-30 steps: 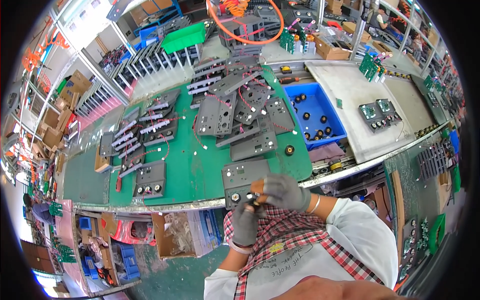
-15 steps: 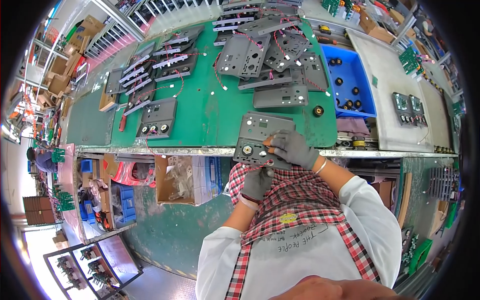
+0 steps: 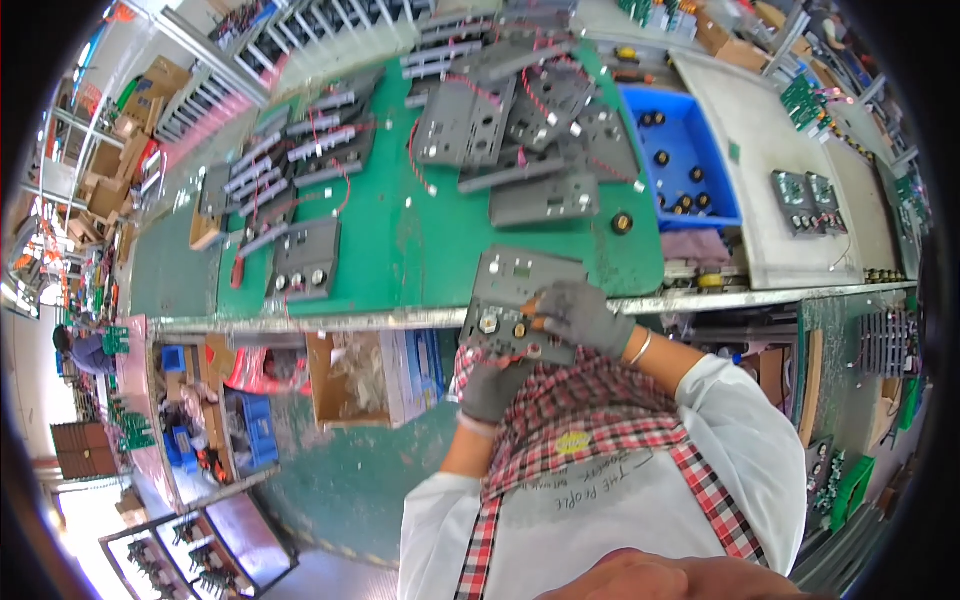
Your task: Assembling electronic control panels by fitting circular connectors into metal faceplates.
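Right hand rests atop grey panel; left hand grips beneath.

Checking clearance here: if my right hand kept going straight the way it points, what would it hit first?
The right hand points left across the grey panel, so probably the round knobs on its face; depth is unclear.

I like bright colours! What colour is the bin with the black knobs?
Blue. The bin shows best in the head view.

An electronics assembly workshop: green workbench, grey panels, parts bin.
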Motion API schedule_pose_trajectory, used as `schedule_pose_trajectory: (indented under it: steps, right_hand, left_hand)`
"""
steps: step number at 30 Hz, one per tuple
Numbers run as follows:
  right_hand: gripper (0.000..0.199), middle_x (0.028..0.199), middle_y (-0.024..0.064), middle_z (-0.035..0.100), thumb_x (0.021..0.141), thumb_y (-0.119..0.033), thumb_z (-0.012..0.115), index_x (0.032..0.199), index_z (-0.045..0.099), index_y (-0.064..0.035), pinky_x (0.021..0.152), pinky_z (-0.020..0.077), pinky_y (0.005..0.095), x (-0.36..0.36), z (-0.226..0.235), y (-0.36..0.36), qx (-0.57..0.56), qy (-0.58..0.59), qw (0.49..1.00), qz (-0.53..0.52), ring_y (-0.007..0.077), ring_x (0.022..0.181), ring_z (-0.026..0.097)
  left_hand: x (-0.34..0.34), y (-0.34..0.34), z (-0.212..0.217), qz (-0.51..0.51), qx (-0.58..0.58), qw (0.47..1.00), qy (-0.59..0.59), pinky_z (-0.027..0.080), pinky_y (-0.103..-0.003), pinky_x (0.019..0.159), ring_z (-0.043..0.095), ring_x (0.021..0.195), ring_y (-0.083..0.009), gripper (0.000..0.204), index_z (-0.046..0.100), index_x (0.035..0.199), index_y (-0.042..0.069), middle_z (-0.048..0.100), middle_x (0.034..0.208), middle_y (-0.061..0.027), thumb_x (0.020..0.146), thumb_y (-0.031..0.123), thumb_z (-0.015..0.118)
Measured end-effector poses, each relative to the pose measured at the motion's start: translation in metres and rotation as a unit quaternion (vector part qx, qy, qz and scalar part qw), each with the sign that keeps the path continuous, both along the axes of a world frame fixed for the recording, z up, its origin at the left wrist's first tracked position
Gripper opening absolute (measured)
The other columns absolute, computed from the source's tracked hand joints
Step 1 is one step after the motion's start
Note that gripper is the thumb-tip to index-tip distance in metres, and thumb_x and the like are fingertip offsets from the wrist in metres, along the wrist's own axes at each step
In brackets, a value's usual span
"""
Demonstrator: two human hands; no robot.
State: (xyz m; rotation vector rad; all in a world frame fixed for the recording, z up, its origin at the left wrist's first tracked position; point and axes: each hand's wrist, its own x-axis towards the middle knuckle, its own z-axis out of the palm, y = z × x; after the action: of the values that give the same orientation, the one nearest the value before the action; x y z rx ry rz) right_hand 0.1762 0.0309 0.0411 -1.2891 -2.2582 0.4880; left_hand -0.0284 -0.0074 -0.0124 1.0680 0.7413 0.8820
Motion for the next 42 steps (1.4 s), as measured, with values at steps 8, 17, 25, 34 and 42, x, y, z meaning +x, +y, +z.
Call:
schedule_pose_trajectory:
  steps: [8, 17, 25, 34, 42]
  right_hand:
    - [0.025, 0.096, 0.0028, 0.061, 0.072, -0.029, 0.061, 0.093, 0.064, -0.0160, 0.081, 0.0448, 0.0374, -0.023, -0.008, 0.006, 0.071, 0.000, 0.995, 0.069, 0.0242, 0.096, 0.054]
    - [0.025, 0.104, 0.0001, 0.056, 0.073, -0.028, 0.060, 0.096, 0.064, -0.0201, 0.086, 0.0417, 0.0362, -0.018, 0.032, 0.026, -0.077, -0.140, 0.977, 0.143, 0.0196, 0.103, 0.047]
    - [0.028, 0.095, 0.0024, 0.057, 0.076, -0.036, 0.055, 0.098, 0.063, -0.0207, 0.083, 0.0430, 0.0363, -0.035, 0.017, 0.017, -0.099, -0.232, 0.965, 0.065, 0.0216, 0.098, 0.050]
    - [0.026, 0.100, 0.0015, 0.056, 0.077, -0.033, 0.055, 0.101, 0.061, -0.0227, 0.077, 0.0474, 0.0373, -0.039, 0.035, 0.025, -0.156, -0.283, 0.943, 0.083, 0.0226, 0.098, 0.051]
    - [0.024, 0.093, 0.0026, 0.060, 0.078, -0.029, 0.055, 0.099, 0.060, -0.0206, 0.068, 0.0497, 0.0408, -0.036, 0.041, 0.034, -0.167, -0.249, 0.945, 0.128, 0.0257, 0.090, 0.057]
  left_hand:
    - [0.004, 0.008, 0.013, 0.020, -0.245, 0.915, -0.319, 0.037, -0.044, 0.092, 0.049, 0.105, -0.0224, 0.056, 0.044, 0.120, 0.008, 0.051, 0.114, -0.0054, 0.072, 0.026, 0.066]
    - [0.013, 0.011, 0.003, 0.061, -0.271, 0.905, -0.324, 0.038, -0.041, 0.091, 0.051, 0.098, -0.0215, 0.048, 0.048, 0.115, 0.009, 0.053, 0.110, -0.0054, 0.073, 0.019, 0.068]
    - [0.008, 0.015, -0.022, 0.017, -0.272, 0.882, -0.384, 0.037, -0.041, 0.094, 0.054, 0.097, -0.0208, 0.042, 0.052, 0.109, 0.008, 0.059, 0.100, -0.0045, 0.073, 0.018, 0.069]
    - [0.008, 0.013, -0.025, 0.029, -0.274, 0.886, -0.373, 0.034, -0.043, 0.098, 0.049, 0.109, -0.0233, 0.050, 0.048, 0.117, 0.006, 0.052, 0.117, -0.0085, 0.073, 0.020, 0.068]
    - [0.015, 0.012, 0.000, 0.052, -0.286, 0.884, -0.367, 0.039, -0.037, 0.091, 0.054, 0.093, -0.0192, 0.038, 0.055, 0.106, 0.008, 0.058, 0.099, -0.0039, 0.072, 0.017, 0.069]
